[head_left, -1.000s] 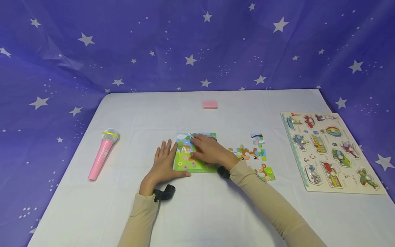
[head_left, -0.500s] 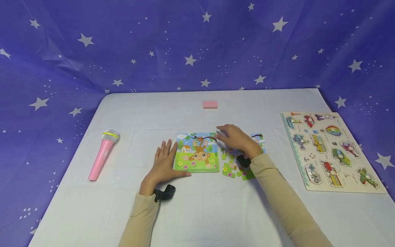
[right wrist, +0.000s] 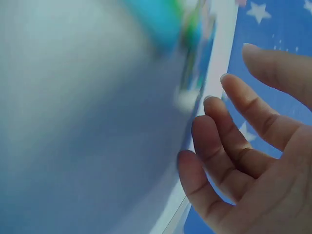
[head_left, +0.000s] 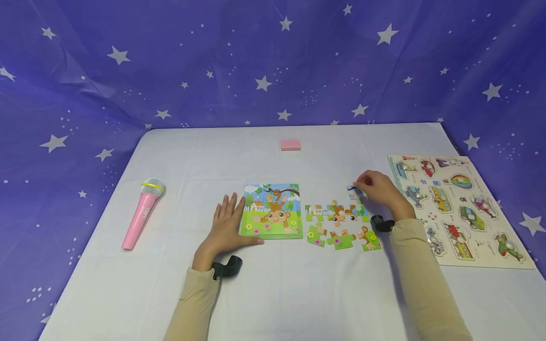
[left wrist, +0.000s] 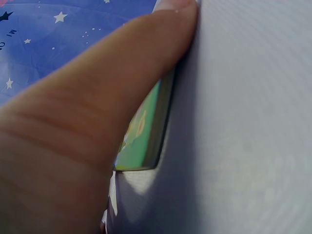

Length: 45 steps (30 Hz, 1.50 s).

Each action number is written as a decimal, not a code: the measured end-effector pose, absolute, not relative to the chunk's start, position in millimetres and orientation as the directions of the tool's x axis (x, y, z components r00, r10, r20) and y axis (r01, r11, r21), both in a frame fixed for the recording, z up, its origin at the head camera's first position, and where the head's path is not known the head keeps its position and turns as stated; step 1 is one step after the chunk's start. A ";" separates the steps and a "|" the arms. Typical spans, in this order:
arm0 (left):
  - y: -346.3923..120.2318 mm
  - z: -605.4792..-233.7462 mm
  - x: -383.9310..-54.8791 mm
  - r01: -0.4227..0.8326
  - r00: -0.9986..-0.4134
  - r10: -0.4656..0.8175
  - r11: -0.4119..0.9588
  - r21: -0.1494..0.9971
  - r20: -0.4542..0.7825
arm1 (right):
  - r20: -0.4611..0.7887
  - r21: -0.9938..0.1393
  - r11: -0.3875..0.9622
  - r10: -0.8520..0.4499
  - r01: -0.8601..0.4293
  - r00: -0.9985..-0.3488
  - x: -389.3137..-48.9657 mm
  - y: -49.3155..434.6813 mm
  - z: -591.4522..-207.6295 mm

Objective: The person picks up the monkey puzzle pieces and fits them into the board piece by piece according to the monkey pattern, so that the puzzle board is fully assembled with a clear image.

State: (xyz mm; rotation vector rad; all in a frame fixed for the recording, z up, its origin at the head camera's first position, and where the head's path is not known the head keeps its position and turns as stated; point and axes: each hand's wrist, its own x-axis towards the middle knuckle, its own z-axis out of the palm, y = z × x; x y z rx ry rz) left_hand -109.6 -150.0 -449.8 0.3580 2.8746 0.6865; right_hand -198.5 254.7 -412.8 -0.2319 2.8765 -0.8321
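My left hand (head_left: 224,225) lies flat at the left side of a square puzzle board (head_left: 273,227) with a monkey picture. Its straight fingers are along the left edge and the thumb touches the near edge, as the left wrist view shows with the thumb (left wrist: 122,58) by the green board side (left wrist: 146,136). My right hand (head_left: 377,189) is over the top-right jigsaw piece (head_left: 350,194), partly covering it. In the right wrist view the right hand (right wrist: 258,146) has bent fingers, with a gap between thumb and forefinger and nothing in it. Colourful things there are blurred.
Several loose jigsaw pieces (head_left: 341,241) lie right of the board. A wooden peg puzzle (head_left: 460,213) with vehicles lies at the far right, under the right wrist. A pink toy microphone (head_left: 142,213) lies left, and a pink block (head_left: 290,145) at the back.
My right hand has left the board's picture and moved right, past the loose pieces, to the top-right piece. The left hand stays at the board's left side.
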 end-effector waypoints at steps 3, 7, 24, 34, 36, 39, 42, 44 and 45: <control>-150.4 -449.5 -109.2 0.197 -0.958 0.271 0.862 0.468 -0.097 | -0.120 -0.546 0.834 -0.171 -0.079 -0.978 -197.2 264.3 -414.1; -150.1 -449.9 -109.3 0.199 -0.958 0.272 0.861 0.468 -0.093 | -0.151 -0.572 0.817 -0.190 -0.071 -0.970 -197.8 270.4 -417.2; -149.5 -448.4 -108.9 0.194 -0.957 0.271 0.864 0.465 -0.103 | -0.216 -0.569 0.821 -0.196 -0.040 -0.957 -189.3 265.4 -422.9; -149.2 -449.0 -109.1 0.200 -0.957 0.274 0.863 0.465 -0.096 | -0.171 -0.615 0.787 -0.193 -0.048 -0.966 -186.2 263.7 -423.7; -149.4 -449.5 -109.2 0.200 -0.958 0.273 0.862 0.467 -0.093 | -0.166 -0.620 0.783 -0.191 -0.048 -0.968 -185.8 263.7 -424.1; -149.7 -449.9 -108.5 0.204 -0.959 0.274 0.847 0.492 -0.074 | -0.167 -0.623 0.781 -0.188 -0.044 -0.968 -185.1 263.3 -424.1; -150.6 -453.9 -108.4 0.225 -0.959 0.282 0.827 0.515 -0.033 | -0.161 -0.625 0.779 -0.192 -0.050 -0.968 -184.5 263.1 -424.0; -152.1 -459.2 -109.1 0.243 -0.957 0.290 0.819 0.520 -0.009 | -0.151 -0.622 0.781 -0.199 -0.063 -0.968 -184.0 262.7 -424.0; -152.1 -458.7 -108.7 0.245 -0.957 0.291 0.817 0.522 -0.006 | -0.145 -0.618 0.783 -0.203 -0.072 -0.968 -183.9 262.6 -424.2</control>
